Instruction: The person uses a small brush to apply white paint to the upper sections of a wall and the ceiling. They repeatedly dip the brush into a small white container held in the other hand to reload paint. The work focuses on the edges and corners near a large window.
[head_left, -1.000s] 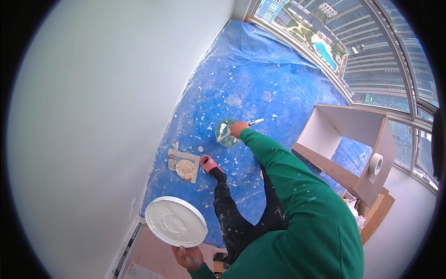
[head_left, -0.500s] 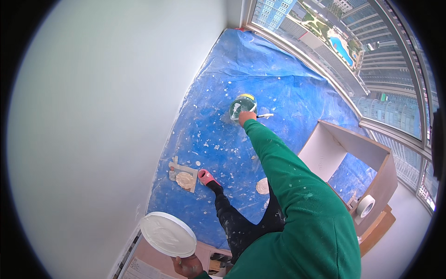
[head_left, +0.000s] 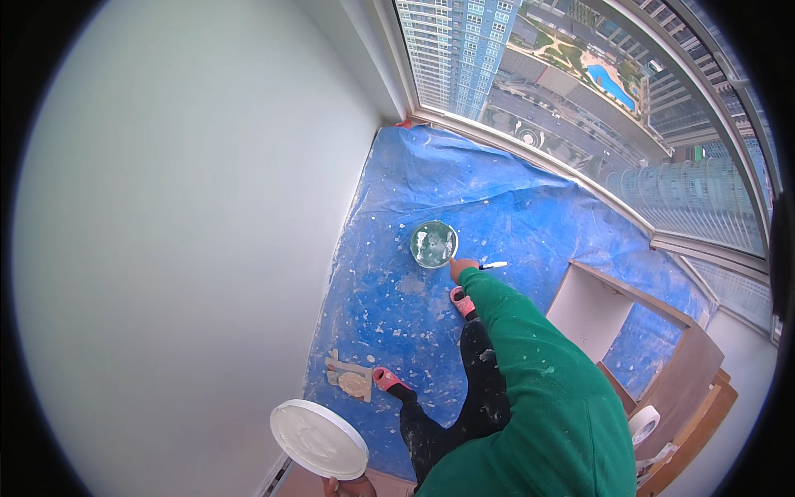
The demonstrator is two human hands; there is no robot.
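My left hand (head_left: 349, 487), at the lower edge, grips a round white lid (head_left: 320, 439) by its near rim; white paste is spread over its face. Out at the end of my stretched arm, my right hand (head_left: 464, 268) is closed on a slim tool (head_left: 494, 265) whose pale end with a dark band juts out to the right. The rest of that tool is hidden by the fingers, so its kind does not show. Just left of this hand stands a round bucket (head_left: 435, 244) with a greenish inside and white smears.
Blue sheeting (head_left: 397, 306) spotted with white covers the floor. A patch of pale paste on a board (head_left: 354, 383) lies near my left foot. To the right are an open wooden cabinet frame (head_left: 654, 302) and a tape roll (head_left: 644, 423). A wall (head_left: 190, 248) and windows (head_left: 538, 91) border the space.
The view has tilted up. My right hand, with the tool, has shifted from over the bucket's mouth to its right rim. My left hand still holds the lid.
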